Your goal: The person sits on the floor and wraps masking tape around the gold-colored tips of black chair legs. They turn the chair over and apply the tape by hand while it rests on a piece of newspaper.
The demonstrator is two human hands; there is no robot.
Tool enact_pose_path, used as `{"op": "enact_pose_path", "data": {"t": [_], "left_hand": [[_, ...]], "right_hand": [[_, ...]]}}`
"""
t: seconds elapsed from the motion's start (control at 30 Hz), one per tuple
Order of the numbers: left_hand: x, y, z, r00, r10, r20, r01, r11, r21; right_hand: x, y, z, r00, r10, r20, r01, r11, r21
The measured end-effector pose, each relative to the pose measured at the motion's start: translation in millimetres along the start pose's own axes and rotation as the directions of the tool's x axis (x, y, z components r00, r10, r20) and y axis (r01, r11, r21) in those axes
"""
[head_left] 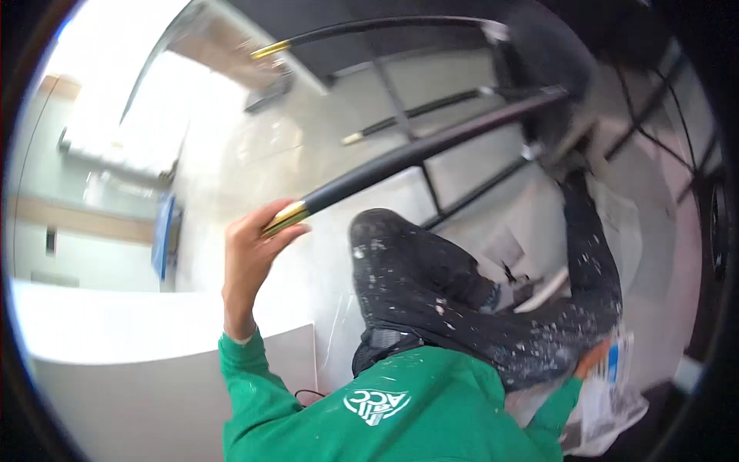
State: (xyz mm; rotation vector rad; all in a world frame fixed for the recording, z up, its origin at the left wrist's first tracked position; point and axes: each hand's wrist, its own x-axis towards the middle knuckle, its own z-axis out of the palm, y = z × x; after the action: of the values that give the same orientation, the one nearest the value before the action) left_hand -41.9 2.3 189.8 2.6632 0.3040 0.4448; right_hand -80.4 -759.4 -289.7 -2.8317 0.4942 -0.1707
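My left hand (pixel 254 245) is closed around the gold tip of a long black furniture leg (pixel 419 152). This leg slants up and to the right toward a dark grey padded part (pixel 548 61), blurred, probably a seat lying on its side. Another black leg (pixel 385 25) with a gold tip runs along the top, and a thinner one (pixel 419 108) with a pale tip lies between them. At the lower right, my right hand (pixel 593 359) rests beside my thigh, close to some newspaper (pixel 604 412); its fingers are hidden.
My paint-spotted legs (pixel 462 300) are bent on the pale floor in front of me. A white panel (pixel 169 346) stands at the lower left, with a blue flat object (pixel 163 235) beyond it. Dark metal bars (pixel 654 100) cross at the right.
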Motion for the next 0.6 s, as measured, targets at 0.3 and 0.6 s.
{"op": "enact_pose_path", "data": {"t": [0.3,0.6], "left_hand": [[23,11,-34,0.842,-0.017,0.54,-0.262,0.862,0.435],[34,32,-32,0.677,-0.114,0.727,0.048,0.993,0.111]], "right_hand": [[83,13,-85,0.935,0.206,-0.289,-0.06,0.894,0.444],[77,-255,-213,0.91,-0.002,-0.414,0.331,0.605,0.724]]}}
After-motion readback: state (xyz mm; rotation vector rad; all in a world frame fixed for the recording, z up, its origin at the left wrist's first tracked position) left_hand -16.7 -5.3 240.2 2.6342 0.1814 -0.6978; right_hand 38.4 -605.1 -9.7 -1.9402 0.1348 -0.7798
